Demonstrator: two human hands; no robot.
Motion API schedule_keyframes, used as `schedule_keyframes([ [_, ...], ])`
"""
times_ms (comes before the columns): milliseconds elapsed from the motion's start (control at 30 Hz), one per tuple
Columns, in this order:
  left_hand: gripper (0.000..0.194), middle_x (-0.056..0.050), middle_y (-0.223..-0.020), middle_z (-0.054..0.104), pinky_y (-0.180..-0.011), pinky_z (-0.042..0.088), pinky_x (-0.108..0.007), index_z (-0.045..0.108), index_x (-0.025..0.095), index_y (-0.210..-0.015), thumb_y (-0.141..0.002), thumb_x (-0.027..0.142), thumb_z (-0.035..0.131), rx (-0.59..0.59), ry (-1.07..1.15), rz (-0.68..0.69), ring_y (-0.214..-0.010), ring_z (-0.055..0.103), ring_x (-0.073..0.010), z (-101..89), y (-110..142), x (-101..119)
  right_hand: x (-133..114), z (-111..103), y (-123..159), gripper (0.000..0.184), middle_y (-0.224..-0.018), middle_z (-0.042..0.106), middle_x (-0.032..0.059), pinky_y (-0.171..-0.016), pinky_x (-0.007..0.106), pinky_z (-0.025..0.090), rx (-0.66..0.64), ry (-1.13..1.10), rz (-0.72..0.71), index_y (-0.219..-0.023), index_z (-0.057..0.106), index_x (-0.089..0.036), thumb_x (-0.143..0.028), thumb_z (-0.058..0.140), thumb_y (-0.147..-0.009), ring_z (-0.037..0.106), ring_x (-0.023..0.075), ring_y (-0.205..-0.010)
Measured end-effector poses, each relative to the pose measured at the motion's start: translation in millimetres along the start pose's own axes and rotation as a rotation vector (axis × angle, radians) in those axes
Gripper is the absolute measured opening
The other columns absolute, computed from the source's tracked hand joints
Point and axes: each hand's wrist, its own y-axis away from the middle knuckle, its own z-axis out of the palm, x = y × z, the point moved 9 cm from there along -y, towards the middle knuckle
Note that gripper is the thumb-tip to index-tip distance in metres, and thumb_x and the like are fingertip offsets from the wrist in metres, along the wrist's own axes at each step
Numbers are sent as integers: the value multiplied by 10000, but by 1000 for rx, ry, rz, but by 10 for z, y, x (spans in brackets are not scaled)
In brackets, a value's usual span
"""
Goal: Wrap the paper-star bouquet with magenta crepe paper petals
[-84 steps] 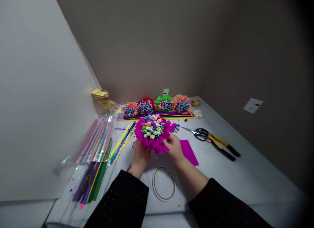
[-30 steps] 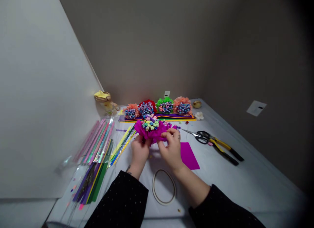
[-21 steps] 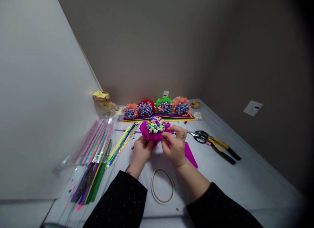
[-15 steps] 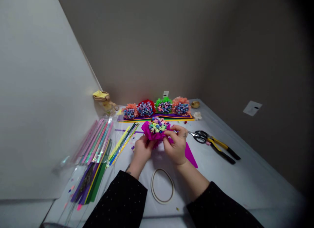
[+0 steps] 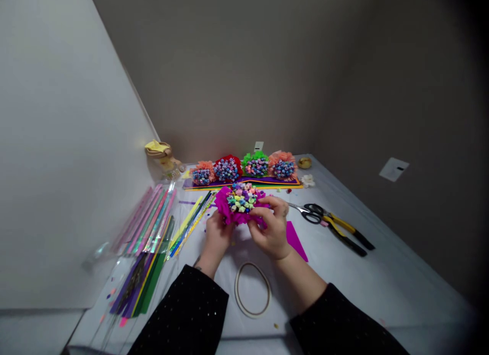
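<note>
Magenta bouquet (image 5: 241, 201): held up just above the table (image 5: 344, 294), in front of me and between both hands; its cluster of pastel folded stars sits inside a crepe-like frill (image 5: 223, 205).
Done: the stars look gathered and wrapped, and behind them stand a small orange bouquet (image 5: 201, 174), a red bouquet (image 5: 226, 168), a green bouquet (image 5: 256, 165) and a larger orange bouquet (image 5: 283, 166), all apparently complete.
Left: I judge only the frill's shaping and fastening is unfinished; a magenta sheet (image 5: 296, 242) and a narrow white ring, probably tape (image 5: 236, 289), lie close by.
Left hand (image 5: 217, 235): curled closed, gripping the bouquet from below on its left; the frill hides the fingertips, so I can't be sure exactly where they press.
Right hand (image 5: 272, 227): half closed, thumb and fingers pinching the frill's right edge.
Scissors (image 5: 305, 211): lying beyond the right hand, untouched.
</note>
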Motion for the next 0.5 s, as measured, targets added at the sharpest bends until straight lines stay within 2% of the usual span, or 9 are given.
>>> schedule_keyframes([
  [133,199,-91,-907,713,-754,487,-322,674,163,-905,-780,304,611,35,-13,18,-829,643,-232,-40,-20,42,-8,20,36,156,-976,529,38,-861,440,410,-6,-5,-7,-799,637,-259,-118,615,-737,497,237,-963],
  [267,163,-87,-859,706,-726,484,-315,667,159,-889,-788,262,591,7,-82,35,-798,639,-220,-18,-15,89,187,-4,77,105,-974,514,47,-828,426,434,62,-53,186,-779,649,-227,-132,623,-742,506,233,-956],
  [333,150,-88,-827,702,-704,483,-311,664,153,-864,-789,259,588,10,-95,31,-763,634,-212,-12,-7,73,229,-17,90,80,-961,514,47,-802,416,443,90,-64,232,-756,657,-222,-147,636,-737,512,229,-940],
  [500,166,-98,-868,713,-729,502,-333,674,163,-847,-768,298,617,44,11,-9,-818,642,-232,-7,-44,-14,75,-63,40,82,-880,529,33,-792,408,441,84,-76,136,-726,661,-240,-159,663,-738,518,210,-874],
])
